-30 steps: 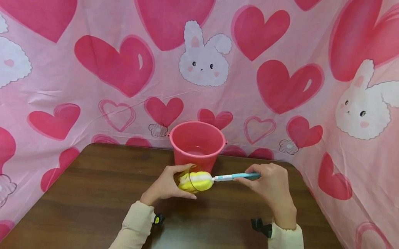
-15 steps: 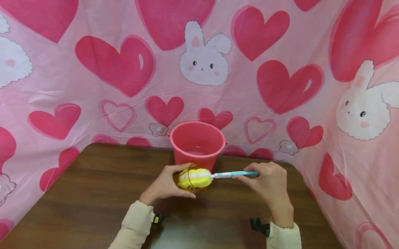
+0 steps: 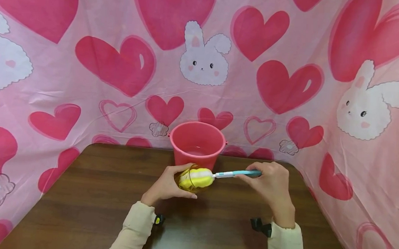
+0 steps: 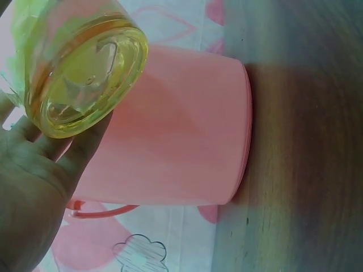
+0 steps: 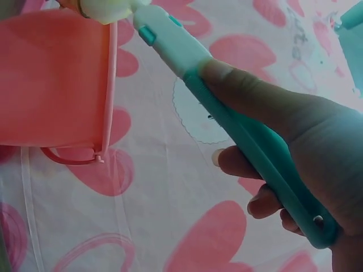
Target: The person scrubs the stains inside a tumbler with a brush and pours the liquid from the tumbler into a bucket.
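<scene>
Two cream sleeves [image 3: 135, 219] of fabric, folded at the cuff, enter from the near side. Two black wrist mounts [image 3: 261, 226] sit at the cuffs, one per arm.

Left hand [image 3: 166, 184]: clamped round one cup [image 4: 91, 82], transparent, amber, smooth, with a thick oval-looking base. The cup is tilted on its side, held above the table.

Right hand [image 3: 272, 183]: clamped on the handle of one brush [image 3: 223, 174]. The handle is slim, white toward the head, teal toward the grip, with one hole at the end. The single sponge head [image 3: 201, 178], yellow and white with a lobed surface, sits partly inside the cup mouth.

One table [image 3: 213, 222]: dark wood grain, rounded far corners.

One bucket [image 3: 193, 159]: red-pink, smooth, tapered, upright near the far edge.

One backdrop [image 3: 169, 84]: creased pink cloth printed with hearts and three white rabbit heads.
</scene>
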Motion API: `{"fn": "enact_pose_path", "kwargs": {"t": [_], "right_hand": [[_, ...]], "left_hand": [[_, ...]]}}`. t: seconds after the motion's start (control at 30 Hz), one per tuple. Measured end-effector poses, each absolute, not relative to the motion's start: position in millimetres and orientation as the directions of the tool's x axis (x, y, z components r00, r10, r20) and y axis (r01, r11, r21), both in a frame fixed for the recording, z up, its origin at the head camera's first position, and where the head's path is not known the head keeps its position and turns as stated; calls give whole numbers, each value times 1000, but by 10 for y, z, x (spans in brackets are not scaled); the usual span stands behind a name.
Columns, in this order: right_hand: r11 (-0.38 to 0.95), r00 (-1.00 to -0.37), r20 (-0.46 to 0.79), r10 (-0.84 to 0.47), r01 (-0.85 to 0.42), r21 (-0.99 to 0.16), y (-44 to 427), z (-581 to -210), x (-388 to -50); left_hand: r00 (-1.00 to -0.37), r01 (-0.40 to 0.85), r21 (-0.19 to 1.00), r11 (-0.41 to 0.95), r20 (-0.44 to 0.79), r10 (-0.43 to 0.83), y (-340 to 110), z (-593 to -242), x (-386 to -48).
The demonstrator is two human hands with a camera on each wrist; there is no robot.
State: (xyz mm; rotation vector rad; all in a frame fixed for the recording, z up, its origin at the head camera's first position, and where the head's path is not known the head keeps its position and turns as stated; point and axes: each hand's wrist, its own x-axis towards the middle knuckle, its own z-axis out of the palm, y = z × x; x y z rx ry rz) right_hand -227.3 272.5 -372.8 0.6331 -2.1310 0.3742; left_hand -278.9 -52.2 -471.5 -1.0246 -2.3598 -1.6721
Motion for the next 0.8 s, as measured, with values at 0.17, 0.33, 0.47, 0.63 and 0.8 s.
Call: {"fn": "enact_pose_path", "kwargs": {"t": [0.17, 0.33, 0.47, 0.63, 0.8], "right_hand": [[814, -525, 784, -332, -580, -43, 2740, -3730, -2266], [810, -536, 780, -322, -583, -67, 2752, -3728, -2272], [829, -552, 776, -305, -554, -68, 2756, -3714, -2279], [834, -576, 754, -317, -547, -67, 2749, -3701, -2285], [819, -587, 739, -330, -567, -85, 2749, -3699, -2301]], "left_hand": [[-777, 546, 816, 192, 406, 481, -507, -4727, -2779], [-780, 544, 817, 193, 407, 475, -488, -4722, -2778], [-778, 547, 816, 189, 412, 474, -473, -4707, -2785], [-784, 545, 813, 204, 408, 468, -467, -4697, -2775], [-787, 544, 812, 211, 406, 465, -461, -4697, -2773]]}}
